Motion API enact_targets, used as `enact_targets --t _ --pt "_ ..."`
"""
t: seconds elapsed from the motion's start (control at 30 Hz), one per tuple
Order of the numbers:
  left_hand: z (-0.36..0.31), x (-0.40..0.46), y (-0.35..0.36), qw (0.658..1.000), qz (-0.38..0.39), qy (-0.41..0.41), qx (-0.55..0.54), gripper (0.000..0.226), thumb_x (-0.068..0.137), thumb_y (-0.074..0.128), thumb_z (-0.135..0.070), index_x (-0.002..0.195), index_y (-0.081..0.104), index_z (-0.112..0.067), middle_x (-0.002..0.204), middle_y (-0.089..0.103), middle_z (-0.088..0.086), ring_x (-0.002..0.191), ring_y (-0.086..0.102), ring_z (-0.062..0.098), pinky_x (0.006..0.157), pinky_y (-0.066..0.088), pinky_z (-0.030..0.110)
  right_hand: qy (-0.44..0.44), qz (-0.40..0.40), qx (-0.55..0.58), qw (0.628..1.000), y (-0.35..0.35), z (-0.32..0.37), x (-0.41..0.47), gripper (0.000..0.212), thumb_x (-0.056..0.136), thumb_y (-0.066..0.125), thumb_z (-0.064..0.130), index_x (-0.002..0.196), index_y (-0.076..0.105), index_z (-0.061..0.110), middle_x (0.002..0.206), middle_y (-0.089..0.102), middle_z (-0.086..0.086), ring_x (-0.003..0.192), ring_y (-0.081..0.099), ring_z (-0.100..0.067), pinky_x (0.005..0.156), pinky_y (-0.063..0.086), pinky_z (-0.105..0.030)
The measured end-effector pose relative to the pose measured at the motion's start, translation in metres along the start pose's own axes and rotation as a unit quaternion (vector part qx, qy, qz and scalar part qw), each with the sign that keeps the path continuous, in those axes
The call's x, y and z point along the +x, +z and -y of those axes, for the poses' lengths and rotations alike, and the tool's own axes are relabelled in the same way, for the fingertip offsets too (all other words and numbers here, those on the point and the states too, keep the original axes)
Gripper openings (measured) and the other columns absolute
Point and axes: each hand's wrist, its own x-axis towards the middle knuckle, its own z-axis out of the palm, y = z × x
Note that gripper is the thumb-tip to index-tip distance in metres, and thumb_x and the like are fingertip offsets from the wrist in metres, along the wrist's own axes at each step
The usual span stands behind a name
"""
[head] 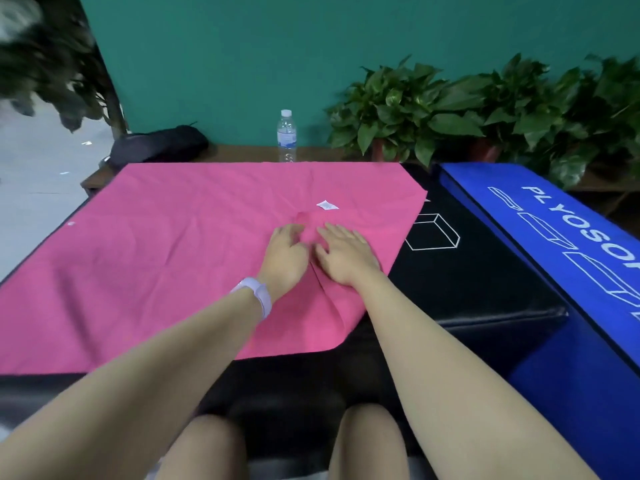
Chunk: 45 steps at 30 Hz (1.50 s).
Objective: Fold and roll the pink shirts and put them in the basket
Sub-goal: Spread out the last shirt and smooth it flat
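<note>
A pink shirt (166, 258) lies spread flat across a black padded block (460, 282), its left edge cut off by the frame and its sleeves impossible to make out. Both hands rest on the cloth side by side: the left hand (285, 256), slightly blurred, curls its fingers into the fabric; the right hand (344, 254) presses flat, fingers relaxed. A blue padded block (554, 237), potted plants (450, 109) and a water bottle (286, 135) stand beyond.
</note>
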Motion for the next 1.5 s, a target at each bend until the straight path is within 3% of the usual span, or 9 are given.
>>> enact_targets --t 0.13,0.33,0.5,0.77,1.0,1.13,1.3,1.4,1.5 --pt "0.027 0.004 -0.075 0.951 -0.023 -0.012 0.309 0.043 0.098 0.045 -0.016 0.139 0.051 -0.005 0.154 0.036 0.019 0.147 0.027 0.033 0.117 0.026 0.036 0.011 0.009 -0.004 1.000 -0.001 0.001 0.000 0.060 0.106 0.022 0.048 0.162 0.020 0.025 0.169 0.014 0.004 0.155 0.010 -0.015 0.126 0.003 -0.039" --pt "0.050 -0.038 -0.100 0.869 0.014 -0.043 0.493 0.066 0.099 0.025 -0.063 0.154 0.031 -0.026 0.162 0.021 0.014 0.147 0.019 0.035 0.120 0.015 0.046 0.011 0.002 -0.009 1.000 -0.003 0.005 -0.008 0.059 0.106 0.022 0.046 0.161 0.021 0.024 0.169 0.015 0.002 0.155 0.013 -0.016 0.126 0.006 -0.039" --pt "0.070 -0.049 -0.145 0.865 -0.034 -0.088 0.493 0.085 0.093 0.018 -0.076 0.160 0.015 -0.024 0.168 0.003 0.012 0.154 0.001 0.034 0.124 0.001 0.049 0.001 0.001 -0.009 1.000 -0.006 0.005 -0.012 0.056 0.107 0.025 0.042 0.160 0.026 0.024 0.168 0.020 0.002 0.154 0.017 -0.016 0.126 0.010 -0.040" --pt "0.073 -0.050 -0.146 0.869 -0.075 -0.093 0.480 0.083 0.098 0.017 -0.066 0.158 0.019 -0.009 0.166 0.018 0.009 0.152 0.013 0.031 0.122 0.008 0.052 -0.088 0.019 -0.005 0.996 -0.004 0.117 -0.017 0.054 0.109 0.021 0.044 0.155 0.037 0.019 0.164 0.030 -0.004 0.152 0.023 -0.020 0.125 0.010 -0.043" --pt "0.084 -0.056 -0.185 0.881 -0.052 -0.121 0.454 0.067 0.103 0.018 -0.053 0.161 0.012 -0.019 0.168 0.009 0.009 0.154 0.006 0.028 0.125 0.003 0.047 -0.119 0.049 0.024 0.991 0.035 0.197 -0.022 0.064 0.107 0.013 0.054 0.162 0.015 0.021 0.169 0.013 0.002 0.155 0.009 -0.014 0.127 0.003 -0.038" --pt "0.119 -0.089 -0.270 0.857 -0.142 -0.213 0.448 0.062 0.102 0.019 -0.050 0.159 0.020 -0.023 0.167 0.013 0.008 0.153 0.011 0.029 0.124 0.007 0.048 -0.133 0.063 -0.034 0.989 0.042 0.193 -0.016 0.070 0.104 0.009 0.061 0.163 0.007 0.024 0.170 0.002 0.003 0.156 0.001 -0.015 0.126 -0.002 -0.038" --pt "0.139 -0.135 -0.320 0.847 -0.251 -0.323 0.340 0.051 0.101 0.026 -0.042 0.133 0.049 -0.010 0.135 0.050 0.017 0.124 0.047 0.037 0.103 0.036 0.047 -0.129 0.061 -0.042 0.989 0.043 0.193 -0.019 0.070 0.103 0.009 0.062 0.163 0.005 0.024 0.170 0.000 0.004 0.156 0.000 -0.015 0.126 -0.001 -0.039" --pt "0.143 -0.153 -0.330 0.861 -0.268 -0.302 0.309 0.043 0.101 0.029 -0.038 0.101 0.060 -0.008 0.109 0.061 0.016 0.099 0.057 0.036 0.087 0.045 0.040 -0.130 0.059 -0.042 0.989 0.042 0.194 -0.020 0.070 0.103 0.009 0.062 0.162 0.005 0.025 0.170 0.000 0.004 0.156 0.001 -0.015 0.126 -0.001 -0.039" --pt "0.140 -0.161 -0.332 0.824 -0.316 -0.243 0.404 0.045 0.101 0.034 -0.038 0.079 0.062 -0.009 0.089 0.064 0.013 0.078 0.056 0.033 0.069 0.042 0.033 -0.127 0.054 -0.038 0.990 0.043 0.194 -0.020 0.070 0.103 0.010 0.062 0.162 0.006 0.025 0.170 0.001 0.005 0.156 0.002 -0.014 0.126 0.000 -0.038"
